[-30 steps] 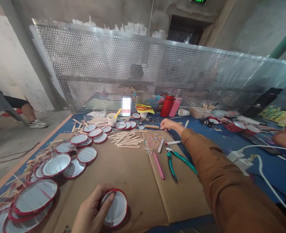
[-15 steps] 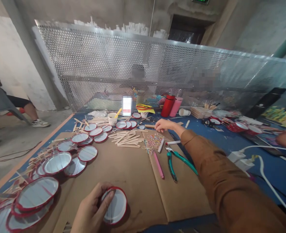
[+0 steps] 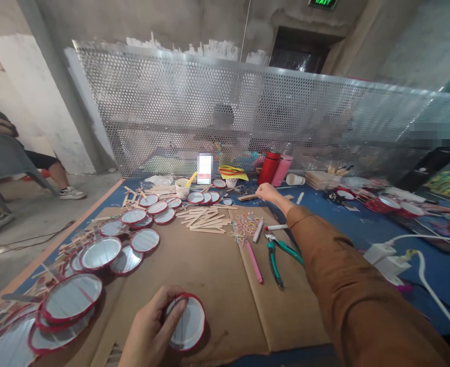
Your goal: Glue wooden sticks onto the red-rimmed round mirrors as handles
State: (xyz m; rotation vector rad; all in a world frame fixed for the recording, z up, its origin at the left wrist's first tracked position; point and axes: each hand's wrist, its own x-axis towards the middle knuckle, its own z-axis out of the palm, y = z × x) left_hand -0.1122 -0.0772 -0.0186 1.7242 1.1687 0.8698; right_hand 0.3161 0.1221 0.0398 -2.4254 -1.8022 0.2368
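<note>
My left hand [image 3: 154,323] is closed on a round white disc with a red rim [image 3: 188,323], its thumb over the near-left edge. The disc is held just over brown cardboard [image 3: 217,275] at the front. At the far edge of the cardboard, my right hand [image 3: 268,193] reaches out with its fingers pressed together. Its fingertips meet the end of a flat brown strip [image 3: 246,198]; whether they grip it is hidden. Nearer me lie a heap of small coloured bands [image 3: 245,224], wooden sticks [image 3: 204,220], a pink pen [image 3: 254,262] and green-handled pliers [image 3: 274,265].
Stacks of red-rimmed white discs [image 3: 72,296] line the left side. A paper cup [image 3: 182,188], a red bottle [image 3: 269,168] and a pink bottle [image 3: 282,171] stand before a perforated metal screen [image 3: 163,107]. White plugs with cables [image 3: 387,261] lie at right. Other people sit nearby.
My right hand has drawn slightly up and to the right, and more of the brown strip shows beside its fingertips. My left hand keeps the disc; the whole view has shifted a little.
</note>
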